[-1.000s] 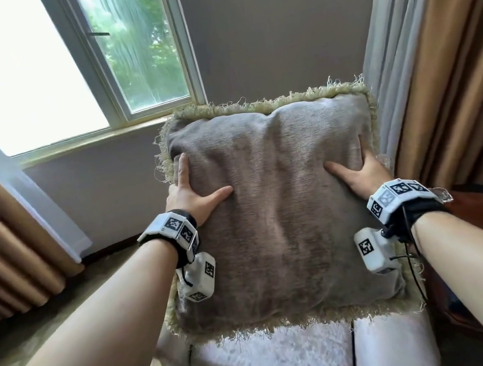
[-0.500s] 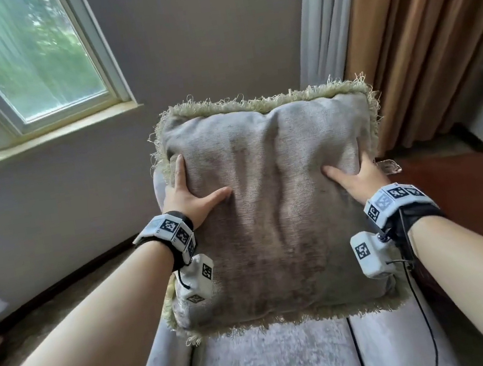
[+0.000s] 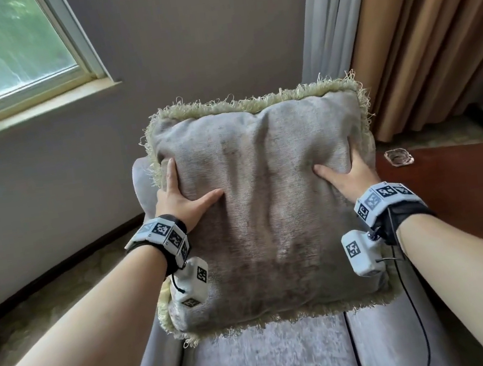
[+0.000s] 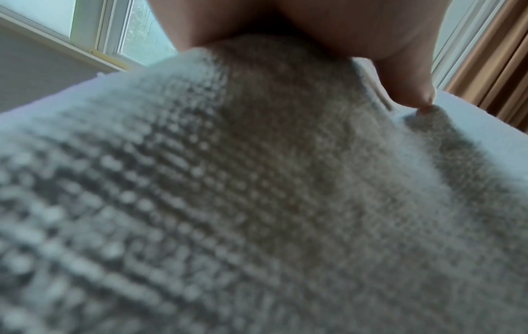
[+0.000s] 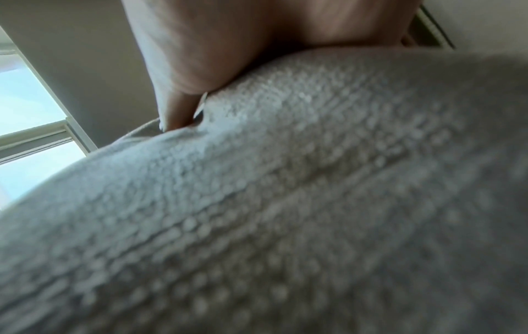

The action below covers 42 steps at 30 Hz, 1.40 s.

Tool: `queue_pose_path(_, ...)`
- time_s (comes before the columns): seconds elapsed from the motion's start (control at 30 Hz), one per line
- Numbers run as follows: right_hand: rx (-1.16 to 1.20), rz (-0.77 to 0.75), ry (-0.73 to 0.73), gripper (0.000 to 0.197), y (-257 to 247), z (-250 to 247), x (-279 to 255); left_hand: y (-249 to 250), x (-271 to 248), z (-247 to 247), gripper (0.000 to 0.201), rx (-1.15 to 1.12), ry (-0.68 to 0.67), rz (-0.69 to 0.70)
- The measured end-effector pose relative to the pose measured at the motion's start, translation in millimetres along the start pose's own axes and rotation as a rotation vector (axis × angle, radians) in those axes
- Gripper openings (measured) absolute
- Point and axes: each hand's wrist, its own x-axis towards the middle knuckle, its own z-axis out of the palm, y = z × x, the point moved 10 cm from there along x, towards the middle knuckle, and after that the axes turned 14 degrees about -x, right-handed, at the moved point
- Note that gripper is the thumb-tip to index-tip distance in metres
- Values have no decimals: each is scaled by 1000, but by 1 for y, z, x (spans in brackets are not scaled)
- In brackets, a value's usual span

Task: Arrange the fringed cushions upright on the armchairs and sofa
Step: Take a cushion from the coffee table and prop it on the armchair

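A grey-brown fringed cushion (image 3: 269,210) with a pale green fringe stands upright over the seat of a light grey armchair (image 3: 261,364), and its lower fringe hangs at the back of the seat. My left hand (image 3: 180,198) grips its left edge, thumb pressed into the front. My right hand (image 3: 348,173) grips the right edge the same way. The fingers behind the cushion are hidden. In the left wrist view the cushion (image 4: 257,203) fills the frame under my thumb (image 4: 405,85). The right wrist view shows the cushion (image 5: 285,203) and a thumb (image 5: 177,108) dug into it.
A dark wooden side table (image 3: 471,195) stands right of the armchair with a glass ashtray (image 3: 399,157) on it. Tan and grey curtains (image 3: 415,31) hang at the back right. A window (image 3: 1,52) is at the upper left, above a patterned carpet (image 3: 48,305).
The view has swung right, so the window has slid to the left. Both hands keep the same hold on the cushion, which now sits squarely over the armchair seat.
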Motion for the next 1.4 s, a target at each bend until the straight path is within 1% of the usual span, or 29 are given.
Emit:
queue_pose_path(0.13, 10, 26, -40, 108, 11, 26, 14, -27, 17, 11, 132, 2, -34, -49)
queue_pose_path(0.27, -7, 62, -44, 108, 29, 50, 12, -52, 26, 22, 127, 6, -76, -61)
queue_pose_path(0.33, -49, 96, -40, 108, 43, 65, 7, -73, 29, 32, 124, 13, -105, -67)
queue_pose_path(0.43, -66, 136, -57, 109, 63, 94, 0, -109, 32, 44, 127, -8, -136, -63)
queue_pose_path(0.57, -70, 182, -93, 121, 91, 140, -10, -163, 32, 59, 130, -7, -179, -99)
queue_pose_path(0.73, -94, 207, -86, 124, 111, 186, -9, -205, 44, 67, 137, -23, -195, -92)
queue_pose_path(0.83, -101, 206, -65, 120, 116, 203, 1, -223, 56, 72, 136, -17, -187, -99)
queue_pose_path(0.93, -89, 206, -29, 114, 121, 216, 16, -237, 69, 77, 142, -28, -150, -123)
queue_pose_path(1.07, -21, 217, 45, 110, 132, 225, 30, -244, 81, 94, 145, -48, -119, -99)
queue_pose_path(1.17, -15, 240, 42, 111, 143, 237, 43, -254, 92, 109, 144, -59, -116, -91)
queue_pose_path(1.33, -65, 267, 24, 122, 162, 260, 61, -279, 104, 125, 143, -44, -103, -75)
queue_pose_path(1.4, -92, 268, 2, 121, 171, 270, 65, -289, 106, 133, 144, -19, -109, -83)
